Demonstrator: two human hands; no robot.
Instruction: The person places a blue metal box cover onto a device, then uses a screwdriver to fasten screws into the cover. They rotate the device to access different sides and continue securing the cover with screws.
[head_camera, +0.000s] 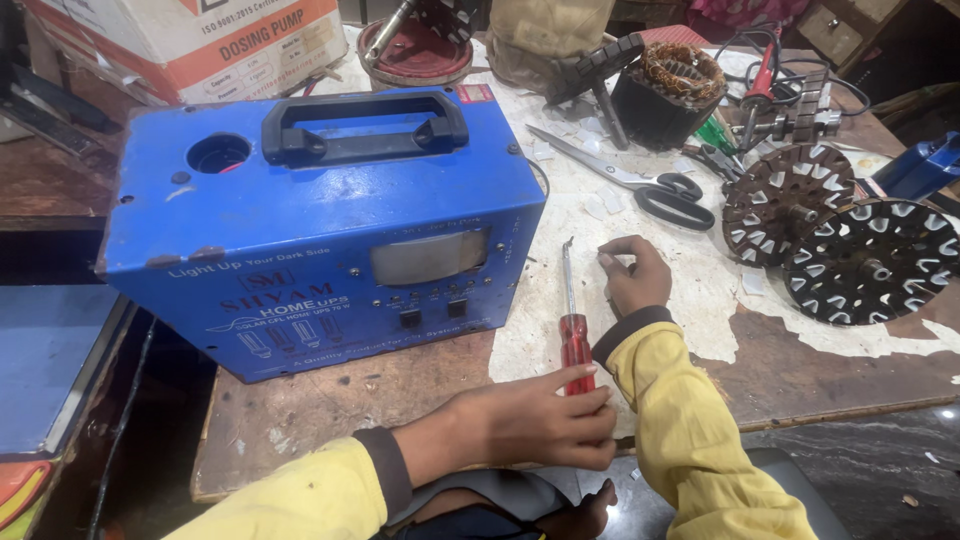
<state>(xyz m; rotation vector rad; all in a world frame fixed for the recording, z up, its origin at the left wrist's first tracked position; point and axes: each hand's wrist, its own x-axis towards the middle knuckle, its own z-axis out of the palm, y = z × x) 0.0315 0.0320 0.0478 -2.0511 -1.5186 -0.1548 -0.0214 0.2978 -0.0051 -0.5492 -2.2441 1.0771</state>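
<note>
A blue metal box (320, 220) with a black carry handle (365, 128) stands on the worn workbench (400, 390), its front panel facing me. My left hand (540, 425) is closed around the red handle of a screwdriver (573, 330) that lies on the bench just right of the box, shaft pointing away from me. My right hand (632, 272) rests on the bench beside the screwdriver's tip, fingers curled as if pinching something small that I cannot make out. Both arms wear yellow sleeves with dark cuffs.
Black-handled scissors (640, 185) lie behind my right hand. Two round slotted motor plates (830, 225) sit at the right, a copper-wound stator (672, 85) behind them, red-handled pliers and tools beyond. A cardboard carton (200, 45) stands at the back left, a red round part (415, 50) beside it.
</note>
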